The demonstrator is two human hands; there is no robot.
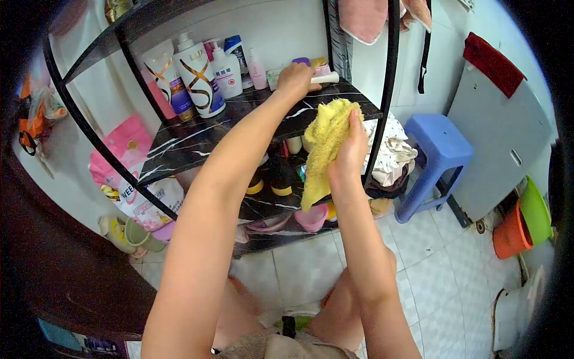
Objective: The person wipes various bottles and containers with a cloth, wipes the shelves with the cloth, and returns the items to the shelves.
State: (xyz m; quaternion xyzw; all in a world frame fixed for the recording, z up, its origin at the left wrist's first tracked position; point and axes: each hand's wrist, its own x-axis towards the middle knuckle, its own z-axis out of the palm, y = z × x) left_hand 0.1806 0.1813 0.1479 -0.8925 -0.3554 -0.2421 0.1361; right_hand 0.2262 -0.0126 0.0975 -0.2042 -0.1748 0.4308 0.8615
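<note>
A yellow cloth (326, 149) hangs from my right hand (348, 152), whose fingers are wrapped round it in front of the shelf's right side. My left hand (296, 82) reaches to the back of the black marbled shelf (239, 128), its fingers curled down among small items. Beside those fingers lie a white tube (326, 78) and a purple-capped item (301, 61); what the fingers hold, if anything, is hidden. To the left stand a pink bottle (257, 72), a white pump bottle (226, 75) and a large white bottle with a dark swirl (200, 78).
Black metal posts (385, 72) frame the shelf. A lower shelf holds dark jars (281, 186). Right of the rack are crumpled clothes (391, 149), a blue stool (439, 140), a grey panel (493, 137) and an orange bucket (511, 233). A pink bag (128, 146) stands left.
</note>
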